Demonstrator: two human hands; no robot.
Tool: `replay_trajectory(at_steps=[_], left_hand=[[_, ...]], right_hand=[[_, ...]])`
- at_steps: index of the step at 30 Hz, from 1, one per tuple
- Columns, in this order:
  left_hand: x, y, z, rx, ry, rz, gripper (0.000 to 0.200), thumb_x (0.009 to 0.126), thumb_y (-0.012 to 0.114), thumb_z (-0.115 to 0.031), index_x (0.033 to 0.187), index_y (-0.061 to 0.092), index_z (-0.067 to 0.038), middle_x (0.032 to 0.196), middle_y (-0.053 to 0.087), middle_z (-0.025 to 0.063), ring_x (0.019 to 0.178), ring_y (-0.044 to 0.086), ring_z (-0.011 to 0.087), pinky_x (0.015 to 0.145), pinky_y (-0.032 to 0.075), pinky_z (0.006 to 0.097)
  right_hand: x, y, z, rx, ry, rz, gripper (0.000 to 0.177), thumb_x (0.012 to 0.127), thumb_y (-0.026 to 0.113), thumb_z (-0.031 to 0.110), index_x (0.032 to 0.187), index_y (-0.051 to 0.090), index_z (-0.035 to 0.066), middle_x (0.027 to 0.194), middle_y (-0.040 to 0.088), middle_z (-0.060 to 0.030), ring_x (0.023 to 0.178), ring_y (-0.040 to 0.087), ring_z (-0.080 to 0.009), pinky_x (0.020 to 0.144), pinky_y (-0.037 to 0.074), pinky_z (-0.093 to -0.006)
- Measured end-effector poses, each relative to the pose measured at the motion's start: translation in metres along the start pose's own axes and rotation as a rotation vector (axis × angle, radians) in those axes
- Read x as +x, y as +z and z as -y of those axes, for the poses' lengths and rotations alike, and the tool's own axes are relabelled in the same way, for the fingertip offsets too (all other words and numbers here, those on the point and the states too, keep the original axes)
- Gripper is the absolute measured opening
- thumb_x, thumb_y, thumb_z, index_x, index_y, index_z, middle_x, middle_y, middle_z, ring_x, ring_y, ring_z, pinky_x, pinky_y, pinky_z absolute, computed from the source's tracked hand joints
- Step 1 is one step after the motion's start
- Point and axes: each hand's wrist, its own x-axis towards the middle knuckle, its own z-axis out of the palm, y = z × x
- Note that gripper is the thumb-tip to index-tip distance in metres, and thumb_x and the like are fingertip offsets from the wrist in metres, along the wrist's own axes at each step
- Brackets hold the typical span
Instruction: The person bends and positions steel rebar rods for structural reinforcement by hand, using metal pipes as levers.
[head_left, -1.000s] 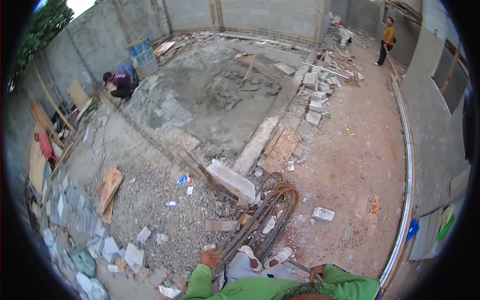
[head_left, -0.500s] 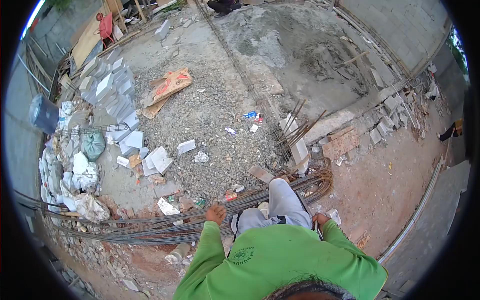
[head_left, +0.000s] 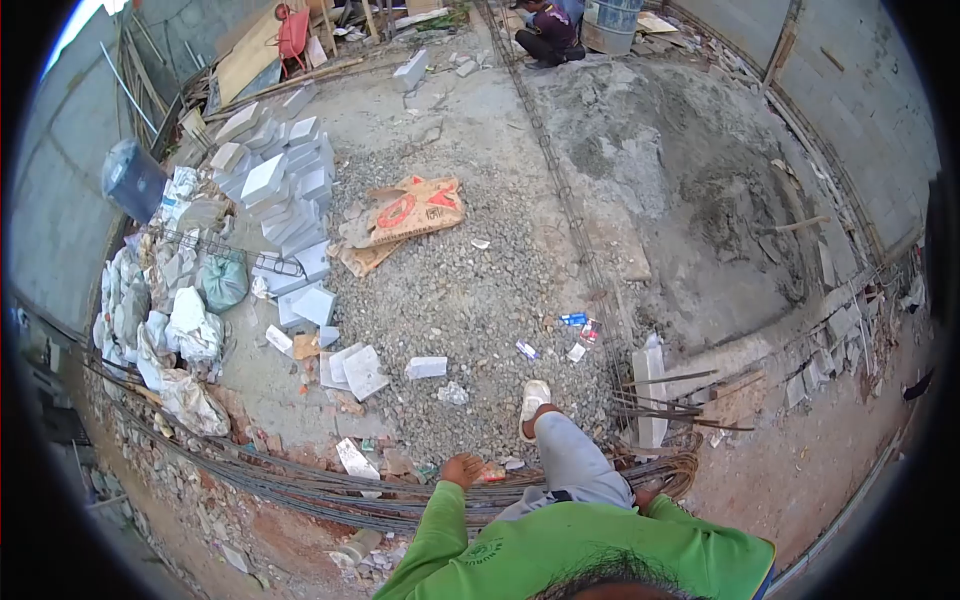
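My left hand (head_left: 462, 470) is held out over the bundle of steel rods (head_left: 400, 492), with its fingers loosely extended and nothing in it. At my right side, my right hand (head_left: 648, 492) is partly hidden by the green sleeve; its fingers cannot be made out. It is near the looped end of the rods (head_left: 680, 475). One foot in a pale shoe (head_left: 534, 400) is planted on the gravel (head_left: 450, 330), beyond the rods.
A torn cement bag (head_left: 415, 212) lies on the gravel. Pale blocks (head_left: 290, 190) are piled left, beside white sacks (head_left: 190, 330). Rebar ends (head_left: 680, 408) jut out at the right. Beyond is a grey sand or mortar heap (head_left: 710, 190). A person (head_left: 550, 30) crouches near a blue drum (head_left: 608, 25).
I have stepped forward, one foot now on the gravel across the rods. The view has shifted, showing more of the crouching person and the drum. My left hand stays empty.
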Motion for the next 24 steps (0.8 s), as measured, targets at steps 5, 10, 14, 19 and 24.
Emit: replay_trajectory(at_steps=[5,10,14,19,24], left_hand=[[-0.014,0.051,-0.149,0.617,-0.118,0.054,0.031,0.1,0.044,-0.032,0.114,0.057,-0.007,0.121,0.066,0.0179,0.098,0.067,0.0353,0.079,0.056,0.051],[-0.006,0.099,-0.292,1.132,0.287,0.224,0.016,0.087,0.063,-0.028,0.092,0.063,-0.013,0.112,0.069,0.0057,0.088,0.07,0.025,0.063,0.055,0.0446],[0.024,0.122,-0.344,1.166,0.473,0.259,0.013,0.084,0.066,-0.028,0.086,0.064,-0.015,0.109,0.07,0.0028,0.086,0.07,0.0228,0.06,0.054,0.0434],[0.025,0.146,-0.348,2.298,0.728,0.26,0.019,0.09,0.054,-0.03,0.098,0.059,-0.014,0.116,0.066,0.0113,0.097,0.066,0.0304,0.074,0.053,0.048],[0.031,0.13,-0.334,2.333,0.162,0.427,0.031,0.084,0.063,-0.038,0.1,0.065,-0.012,0.122,0.065,0.0141,0.108,0.065,0.0318,0.082,0.054,0.0461]], right_hand=[[0.005,0.014,0.103,-0.088,-0.038,0.046,0.02,0.082,0.062,0.017,0.08,0.075,0.002,0.083,0.072,-0.0169,0.077,0.067,-0.0291,0.076,0.053,-0.0401],[-0.045,0.062,0.251,-0.219,0.023,-0.064,0.021,0.067,0.072,0.021,0.071,0.073,0.0,0.064,0.066,-0.0139,0.054,0.06,-0.0275,0.054,0.048,-0.0387],[-0.07,0.081,0.33,-0.204,0.151,0.112,0.019,0.068,0.074,0.02,0.069,0.073,0.001,0.06,0.065,-0.0114,0.049,0.059,-0.025,0.051,0.046,-0.0366],[-0.065,0.094,0.349,-0.126,0.007,-0.039,0.015,0.069,0.071,0.017,0.07,0.074,0.002,0.061,0.065,-0.0099,0.051,0.059,-0.0239,0.052,0.046,-0.0359],[-0.008,0.071,0.344,-0.55,-0.374,0.037,0.013,0.075,0.07,0.012,0.075,0.075,0.0,0.072,0.07,-0.0102,0.063,0.065,-0.0218,0.062,0.05,-0.0363]])
